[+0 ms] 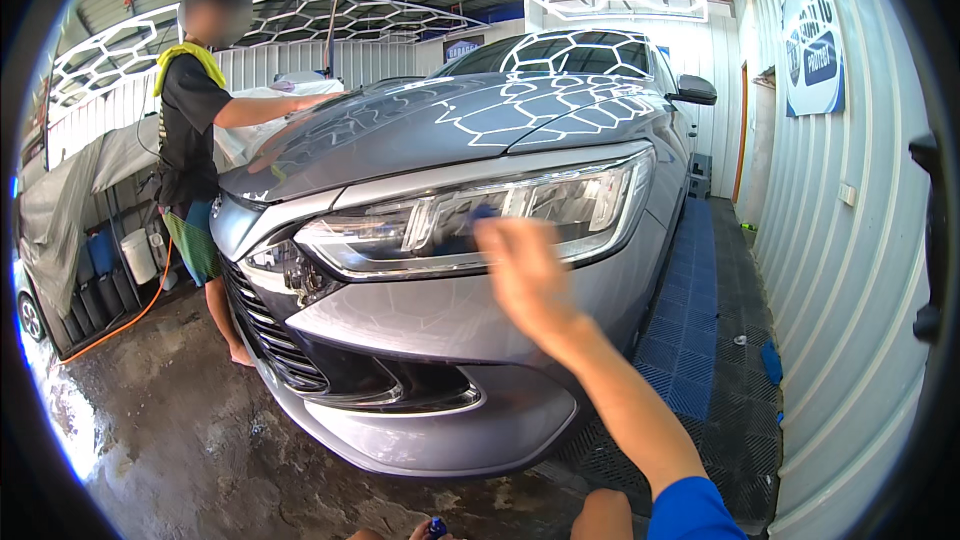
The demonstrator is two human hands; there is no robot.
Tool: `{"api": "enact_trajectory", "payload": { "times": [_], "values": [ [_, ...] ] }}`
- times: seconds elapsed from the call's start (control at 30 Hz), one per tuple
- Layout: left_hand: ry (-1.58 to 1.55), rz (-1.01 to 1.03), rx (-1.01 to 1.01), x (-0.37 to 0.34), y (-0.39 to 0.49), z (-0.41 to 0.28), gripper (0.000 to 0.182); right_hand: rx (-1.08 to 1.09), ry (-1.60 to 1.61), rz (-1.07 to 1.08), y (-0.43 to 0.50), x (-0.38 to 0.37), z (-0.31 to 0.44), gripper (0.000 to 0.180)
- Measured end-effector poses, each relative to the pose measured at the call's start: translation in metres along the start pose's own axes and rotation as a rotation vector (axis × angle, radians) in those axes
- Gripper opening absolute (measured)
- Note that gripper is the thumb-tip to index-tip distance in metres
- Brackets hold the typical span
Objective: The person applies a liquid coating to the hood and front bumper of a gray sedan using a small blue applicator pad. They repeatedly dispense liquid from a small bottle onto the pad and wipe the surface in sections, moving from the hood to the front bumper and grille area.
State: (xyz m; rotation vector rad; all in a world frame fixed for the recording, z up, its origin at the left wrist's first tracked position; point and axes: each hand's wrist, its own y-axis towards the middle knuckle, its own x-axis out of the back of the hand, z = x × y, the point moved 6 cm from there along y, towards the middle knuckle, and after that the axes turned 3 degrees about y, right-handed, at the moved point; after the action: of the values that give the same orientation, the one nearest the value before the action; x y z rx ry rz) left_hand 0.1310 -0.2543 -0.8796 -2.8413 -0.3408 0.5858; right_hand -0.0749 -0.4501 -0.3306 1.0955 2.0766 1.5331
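A grey car stands before me, its front corner close. My right hand (525, 270), blurred, reaches up to the clear headlight (600, 199). It pinches a small dark blue pad (484, 216) at the lens; whether this is a sponge or a cloth cannot be made out. Low at the bottom edge, my left hand (421, 531) shows only in part. Between its fingers is a small blue bottle (436, 527), mostly cut off by the frame. Below the headlight sits the bumper (450, 315), with the black grille (270, 322) to its left.
Another person (191, 112), a yellow towel around the neck, rests a hand on the hood (375, 120). An orange hose (124, 326) runs across the wet floor at left. To the right are blue floor tiles (679, 315) and a corrugated wall (847, 240).
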Motion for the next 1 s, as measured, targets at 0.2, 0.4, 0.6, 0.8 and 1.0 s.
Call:
{"api": "enact_trajectory", "payload": {
  "times": [0.2, 0.4, 0.6, 0.8, 1.0],
  "values": [
    [0.130, 0.075, -0.007, 0.007, 0.008, 0.020, 0.047, -0.497, -0.046, -0.294, -0.053, 0.080, -0.081, 0.030],
    [0.029, 0.092, 0.059, 0.015, 0.015, 0.049, 0.059, -0.030, 0.077, 0.062, -0.032, 0.024, -0.008, 0.039],
    [0.080, 0.057, -0.087, 0.023, -0.006, 0.039, 0.055, -0.223, 0.021, -0.157, -0.065, 0.078, -0.099, 0.036],
    [0.260, -0.048, -0.121, 0.016, -0.029, 0.011, 0.053, -0.648, -0.016, -0.368, -0.088, 0.090, -0.306, 0.023],
    [0.172, -0.085, -0.050, 0.005, -0.044, -0.003, 0.048, -0.579, -0.080, -0.335, -0.123, 0.101, -0.238, 0.025]
  ]
}}
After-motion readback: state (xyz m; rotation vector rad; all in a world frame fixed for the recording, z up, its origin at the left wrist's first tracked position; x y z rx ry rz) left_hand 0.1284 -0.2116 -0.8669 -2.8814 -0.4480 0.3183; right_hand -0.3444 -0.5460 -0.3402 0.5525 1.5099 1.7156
